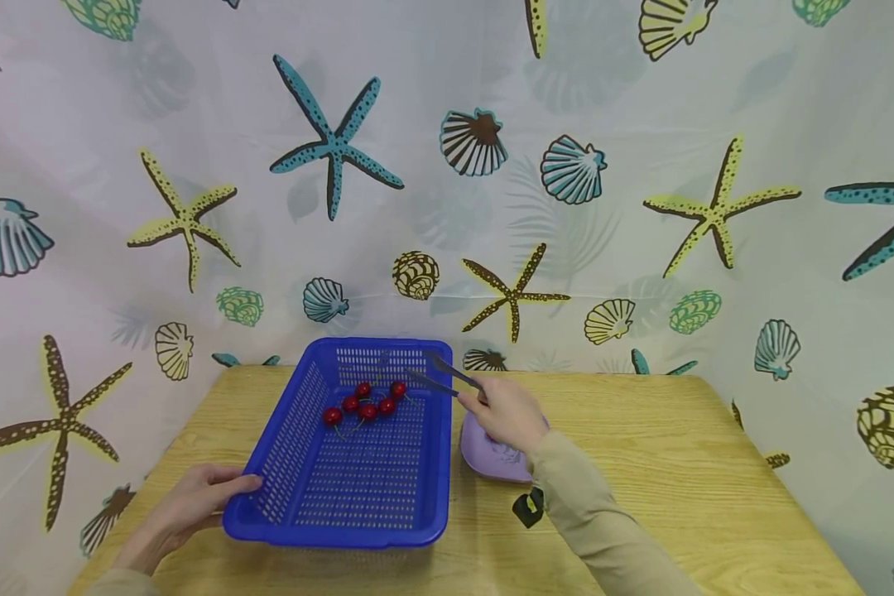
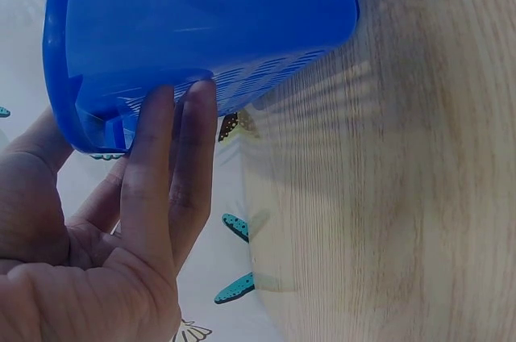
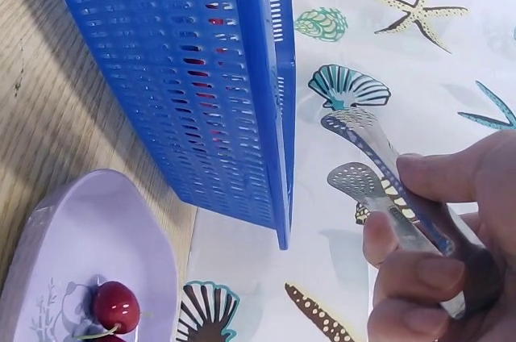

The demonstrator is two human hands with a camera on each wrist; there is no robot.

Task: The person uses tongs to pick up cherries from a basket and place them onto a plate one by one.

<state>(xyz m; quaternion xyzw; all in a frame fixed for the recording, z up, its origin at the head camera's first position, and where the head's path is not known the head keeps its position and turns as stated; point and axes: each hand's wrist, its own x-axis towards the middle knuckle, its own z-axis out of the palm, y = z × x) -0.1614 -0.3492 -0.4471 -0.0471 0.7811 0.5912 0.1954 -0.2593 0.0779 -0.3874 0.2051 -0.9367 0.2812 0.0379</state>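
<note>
My left hand [image 1: 197, 501] grips the near left corner of a blue perforated plastic basket [image 1: 268, 463], thumb over the rim and fingers along the outer wall. Several red cherries [image 1: 368, 411] with stems lie toward the far end of the basket floor. Pinched in my right hand [image 1: 508, 414] is a pair of metal tongs [image 3: 355, 182]. Its two perforated tips stand apart with nothing between them, over the basket's right side in the head view. Below that hand, a lilac dish [image 1: 495, 465] sits partly hidden; a cherry [image 3: 117, 306] shows in it, with more red beside it.
The wooden table [image 1: 641, 463] carries the basket and the dish, which stand side by side. A white curtain [image 1: 611, 91] printed with starfish and shells hangs behind and at both sides. A small black device [image 1: 528, 507] hangs at the right sleeve.
</note>
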